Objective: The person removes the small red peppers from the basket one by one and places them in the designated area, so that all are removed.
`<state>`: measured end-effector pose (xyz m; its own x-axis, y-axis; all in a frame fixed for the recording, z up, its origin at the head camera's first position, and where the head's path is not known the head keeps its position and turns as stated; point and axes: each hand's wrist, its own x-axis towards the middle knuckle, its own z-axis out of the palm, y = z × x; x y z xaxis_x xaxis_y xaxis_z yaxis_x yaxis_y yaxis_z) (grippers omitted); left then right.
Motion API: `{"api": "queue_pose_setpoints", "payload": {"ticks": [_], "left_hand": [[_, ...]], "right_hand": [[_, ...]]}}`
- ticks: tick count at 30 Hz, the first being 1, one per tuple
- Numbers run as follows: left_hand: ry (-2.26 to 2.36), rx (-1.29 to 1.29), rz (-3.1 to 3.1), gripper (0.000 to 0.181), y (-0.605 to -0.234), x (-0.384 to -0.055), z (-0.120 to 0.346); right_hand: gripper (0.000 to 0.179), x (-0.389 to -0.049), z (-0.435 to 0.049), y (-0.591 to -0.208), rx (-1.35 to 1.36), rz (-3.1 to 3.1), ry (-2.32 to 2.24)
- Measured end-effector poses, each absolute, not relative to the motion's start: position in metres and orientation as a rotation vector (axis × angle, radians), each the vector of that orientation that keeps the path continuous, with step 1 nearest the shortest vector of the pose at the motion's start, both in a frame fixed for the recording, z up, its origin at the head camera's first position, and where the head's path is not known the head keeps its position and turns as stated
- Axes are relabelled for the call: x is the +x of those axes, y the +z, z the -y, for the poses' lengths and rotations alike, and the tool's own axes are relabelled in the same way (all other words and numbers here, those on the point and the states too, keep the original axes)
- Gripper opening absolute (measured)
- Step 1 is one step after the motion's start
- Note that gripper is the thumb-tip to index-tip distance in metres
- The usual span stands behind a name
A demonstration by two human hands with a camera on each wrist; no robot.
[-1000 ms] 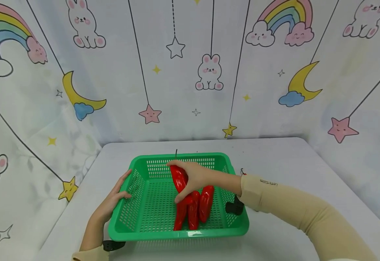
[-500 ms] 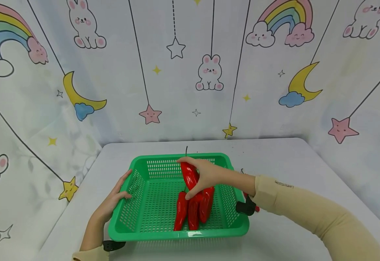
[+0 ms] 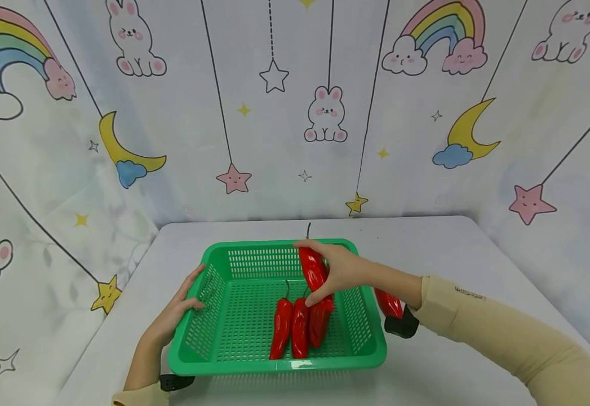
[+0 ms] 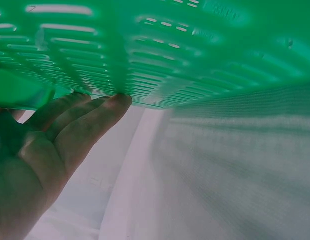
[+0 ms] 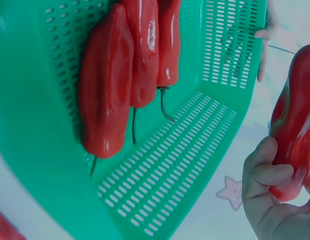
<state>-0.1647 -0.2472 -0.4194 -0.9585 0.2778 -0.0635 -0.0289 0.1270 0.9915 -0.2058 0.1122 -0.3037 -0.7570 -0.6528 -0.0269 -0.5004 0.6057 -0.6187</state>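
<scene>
My right hand (image 3: 342, 269) grips a glossy red chili pepper (image 3: 312, 267) above the right half of a green plastic basket (image 3: 246, 316). Its dark stem points up past the basket's far rim. In the right wrist view the fingers and thumb close round the held pepper (image 5: 301, 107)'s stem end. My left hand (image 3: 169, 316) holds the basket's left side, thumb over the rim and fingers along the outer wall (image 4: 145, 75). Inside lie three more red peppers side by side: a left one (image 3: 281, 328), a middle one (image 3: 300, 327) and a right one (image 3: 319, 326), partly covered by the held pepper.
Another red pepper (image 3: 388, 302) lies on the white table (image 3: 442, 254) just right of the basket, partly hidden under my right forearm. A curtain (image 3: 284, 186) printed with rabbits, stars and rainbows hangs behind and beside the table.
My right hand has carried the pepper rightward over the basket, uncovering the left and middle peppers. More of the pepper outside the basket now shows. My left hand has stayed put.
</scene>
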Motion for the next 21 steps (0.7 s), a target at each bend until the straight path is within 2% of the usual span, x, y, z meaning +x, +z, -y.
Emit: {"api": "queue_pose_setpoints", "payload": {"ticks": [21], "left_hand": [[1.91,0.243,-2.191,0.08,-0.42,-0.167,0.248]], "right_hand": [[0.092,-0.205,-0.151,-0.298,-0.896,-2.624,-0.945]]}}
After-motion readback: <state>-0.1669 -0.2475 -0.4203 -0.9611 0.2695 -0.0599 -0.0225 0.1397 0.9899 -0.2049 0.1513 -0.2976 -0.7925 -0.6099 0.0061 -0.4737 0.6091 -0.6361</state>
